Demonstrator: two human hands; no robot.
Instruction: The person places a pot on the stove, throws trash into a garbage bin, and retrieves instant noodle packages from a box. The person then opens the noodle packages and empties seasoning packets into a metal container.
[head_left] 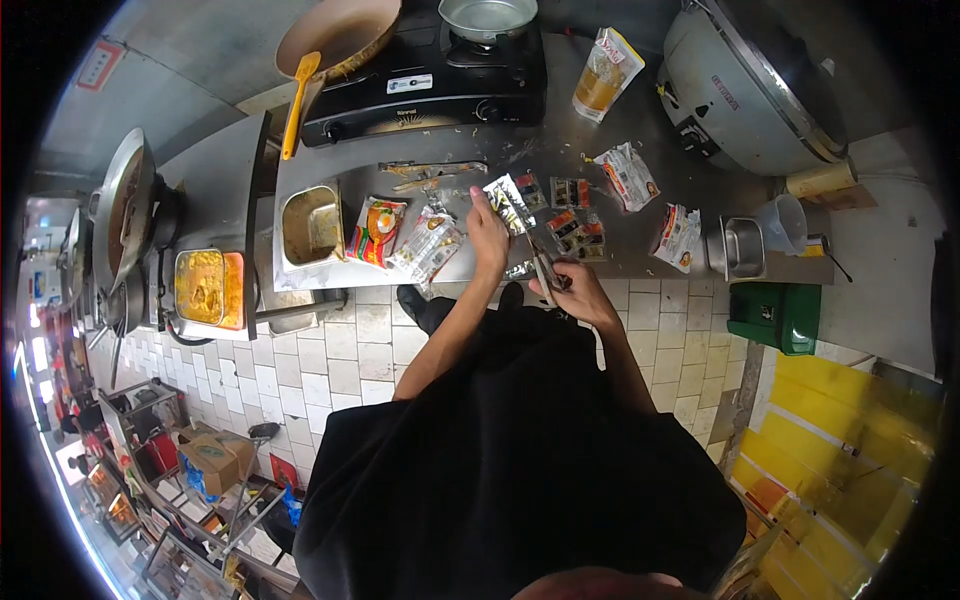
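Observation:
My left hand [487, 238] is closed on a shiny silver sachet [511, 208], held over the counter's front part. In my right hand [587, 297] is a pair of scissors [542, 264], its blades pointing up to the lower edge of the sachet. Whether the blades touch the foil, I cannot tell. Small dark and red seasoning packets [577, 232] lie just right of the sachet. To the left of my left hand lie a white noodle packet [430, 245] and a red and green noodle packet [377, 230].
A black gas stove [425, 95] carries a brown pan [335, 35] with an orange spatula [299, 100]. Steel containers [312, 225] stand at both ends. Right are a standing pouch [607, 78], more packets [628, 177] and a large grey cooker [735, 90].

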